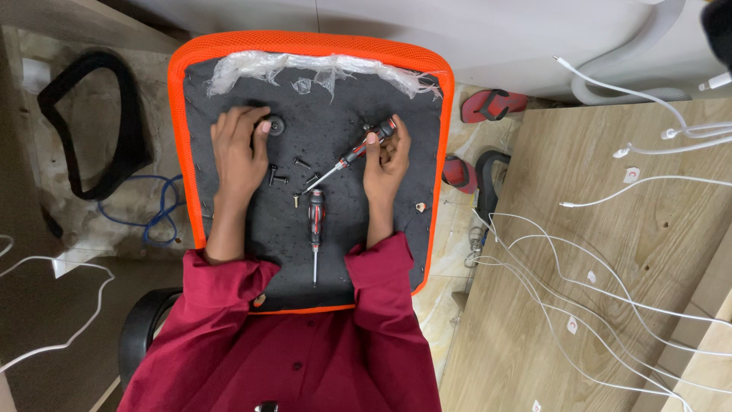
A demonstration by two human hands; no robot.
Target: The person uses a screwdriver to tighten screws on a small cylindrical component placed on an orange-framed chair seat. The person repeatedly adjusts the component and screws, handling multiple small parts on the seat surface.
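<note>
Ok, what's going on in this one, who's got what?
A person in a dark red shirt leans over an upturned chair seat with an orange rim and a dark underside. The right hand holds a red-and-black screwdriver, tip angled down toward a few loose black screws on the seat. The left hand rests flat, thumb against a round black fitting. A second screwdriver lies untouched between the forearms. Torn clear plastic lies along the seat's far edge.
</note>
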